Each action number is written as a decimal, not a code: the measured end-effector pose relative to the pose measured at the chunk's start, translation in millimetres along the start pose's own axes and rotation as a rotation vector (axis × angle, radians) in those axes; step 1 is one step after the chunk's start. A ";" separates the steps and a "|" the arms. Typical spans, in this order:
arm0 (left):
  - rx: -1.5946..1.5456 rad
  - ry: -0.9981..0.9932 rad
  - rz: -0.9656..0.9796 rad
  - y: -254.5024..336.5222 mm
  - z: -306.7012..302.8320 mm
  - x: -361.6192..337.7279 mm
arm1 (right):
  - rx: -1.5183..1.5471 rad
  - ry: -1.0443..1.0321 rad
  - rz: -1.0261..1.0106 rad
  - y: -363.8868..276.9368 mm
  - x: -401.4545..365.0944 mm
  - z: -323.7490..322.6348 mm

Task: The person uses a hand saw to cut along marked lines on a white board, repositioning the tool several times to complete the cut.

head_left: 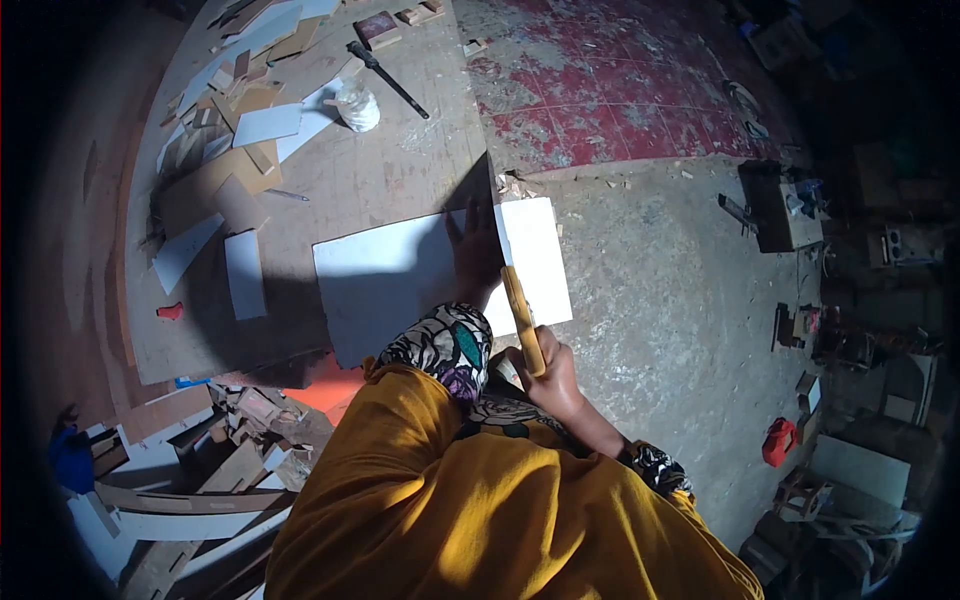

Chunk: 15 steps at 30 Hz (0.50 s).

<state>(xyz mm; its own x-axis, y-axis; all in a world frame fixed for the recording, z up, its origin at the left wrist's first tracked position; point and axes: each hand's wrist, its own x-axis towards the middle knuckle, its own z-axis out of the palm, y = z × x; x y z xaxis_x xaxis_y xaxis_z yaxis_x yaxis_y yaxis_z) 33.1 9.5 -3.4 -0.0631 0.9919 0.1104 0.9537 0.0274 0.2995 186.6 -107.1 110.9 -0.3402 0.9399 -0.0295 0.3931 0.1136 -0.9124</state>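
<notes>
A white board (380, 270) lies on the wooden table and reaches past its right edge, where its bright part hangs over the floor. In shadow, my left hand (478, 250) rests on the board near the table edge with its fingers spread. My right hand (550, 378) is closed round the yellow handle of a saw (523, 322). The saw stands against the board just right of my left hand. Its blade is hard to make out.
Board offcuts (268, 124), a white jar (357, 108), a black clamp (388, 80) and a pen (288, 194) lie on the table (390, 170). Scrap wood (235, 470) is heaped at lower left. A red object (779, 441) sits on the floor at right.
</notes>
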 end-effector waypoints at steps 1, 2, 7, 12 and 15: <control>0.007 -0.034 -0.009 -0.6 1.2 -0.7 | 0.013 -0.005 -0.007 0.4 -8.7 -0.5; 0.013 -0.067 -0.016 -0.6 3.3 0.1 | 0.047 -0.021 -0.001 3.4 -18.1 -1.4; 0.086 0.032 0.004 -3.4 12.8 0.7 | 0.143 0.078 0.035 -10.4 -13.3 -22.1; 0.105 0.065 0.007 -2.0 10.6 1.3 | 0.209 0.079 0.141 -11.1 -10.0 -29.2; 0.093 0.048 -0.019 -1.7 9.3 4.1 | 0.177 0.098 0.140 -21.6 2.2 -34.2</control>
<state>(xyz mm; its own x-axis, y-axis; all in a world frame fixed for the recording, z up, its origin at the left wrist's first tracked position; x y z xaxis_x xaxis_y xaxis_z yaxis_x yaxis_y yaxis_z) 33.9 14.7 -12.2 -0.0936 0.9840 0.1513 0.9752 0.0600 0.2131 206.6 -96.5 144.6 -0.2052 0.9702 -0.1289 0.2722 -0.0699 -0.9597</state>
